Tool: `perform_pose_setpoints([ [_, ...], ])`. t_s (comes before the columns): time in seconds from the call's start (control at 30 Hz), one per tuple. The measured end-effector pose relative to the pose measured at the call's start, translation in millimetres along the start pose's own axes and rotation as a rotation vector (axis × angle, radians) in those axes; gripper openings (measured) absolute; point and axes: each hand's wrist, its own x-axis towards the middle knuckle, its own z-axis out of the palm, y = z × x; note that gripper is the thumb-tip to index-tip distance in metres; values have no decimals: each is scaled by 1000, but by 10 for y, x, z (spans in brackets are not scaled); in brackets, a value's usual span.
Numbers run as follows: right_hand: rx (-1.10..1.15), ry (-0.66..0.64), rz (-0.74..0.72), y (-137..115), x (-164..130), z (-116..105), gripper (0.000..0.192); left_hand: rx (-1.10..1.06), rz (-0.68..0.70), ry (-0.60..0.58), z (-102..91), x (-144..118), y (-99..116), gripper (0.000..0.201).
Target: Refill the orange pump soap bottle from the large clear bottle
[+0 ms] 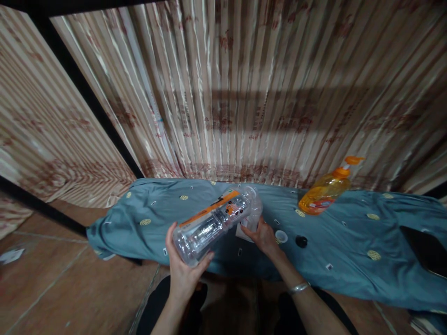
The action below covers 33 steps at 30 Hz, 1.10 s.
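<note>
My left hand (pixel 183 270) grips the base of a large clear plastic bottle (pixel 213 223) with an orange label, tilted so its mouth points away and to the right. Its mouth meets a small clear cup (pixel 254 210) that my right hand (pixel 263 237) holds just above the blue-green cloth (pixel 146 232). A silver bracelet sits on my right wrist. A white cap (pixel 281 237) and a black cap (pixel 301 241) lie on the cloth right of my right hand.
An orange pump bottle (pixel 324 191) stands at the back right of the cloth-covered surface. A dark flat object (pixel 424 249) lies at the right edge. Striped curtains (pixel 244 93) hang behind, and brown floor tiles (pixel 52 288) lie to the left.
</note>
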Motion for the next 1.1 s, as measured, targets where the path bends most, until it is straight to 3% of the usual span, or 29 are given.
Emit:
perform_pose_setpoints([
  [0.17, -8, -2, 25, -26, 1, -3, 47, -49, -43, -58, -19, 38, -17, 110],
  [0.37, -18, 1, 18, -17, -8, 4, 45, -282, -183, 5, 168, -43, 240, 101],
  [0.57, -6, 29, -31, 13, -16, 24, 43, -348, -244, 21, 208, -72, 402, 97],
  [1.1, -34, -32, -2, 4, 6, -13, 56, -335, -251, 34, 142, -24, 335, 104],
])
